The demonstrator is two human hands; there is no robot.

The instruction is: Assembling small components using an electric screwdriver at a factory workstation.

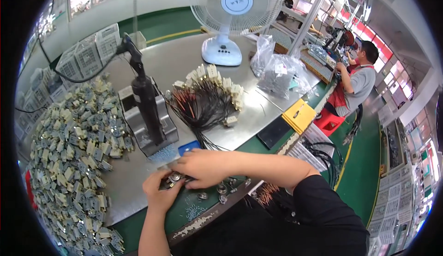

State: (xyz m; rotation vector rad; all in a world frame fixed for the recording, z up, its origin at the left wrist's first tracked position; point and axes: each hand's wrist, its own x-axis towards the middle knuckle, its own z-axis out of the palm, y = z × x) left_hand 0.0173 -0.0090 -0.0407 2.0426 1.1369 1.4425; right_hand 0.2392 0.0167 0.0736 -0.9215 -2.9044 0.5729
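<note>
My left hand (159, 192) curls at the table's front edge, thumb and fingers closed around a small part with a round metal piece (174, 177). Over the same part bends my right hand (201, 167), its fingers drawn in; what they pinch is hidden beneath them. Just beyond my hands lie many small blue screws (164, 154) and a small blue tray (188, 147). Several round metal pieces (222, 189) rest right of my hands. More blue screws (194, 211) are scattered on the green mat in front.
A heap of grey and cream blocks (78, 159) covers the left side. A black powered screwdriver (146, 104) stands at a metal holder (170, 124). Beyond are wired cream connectors (212, 74), a fan (221, 50), plastic bags (281, 74), a yellow box (299, 116) and a seated person (357, 83).
</note>
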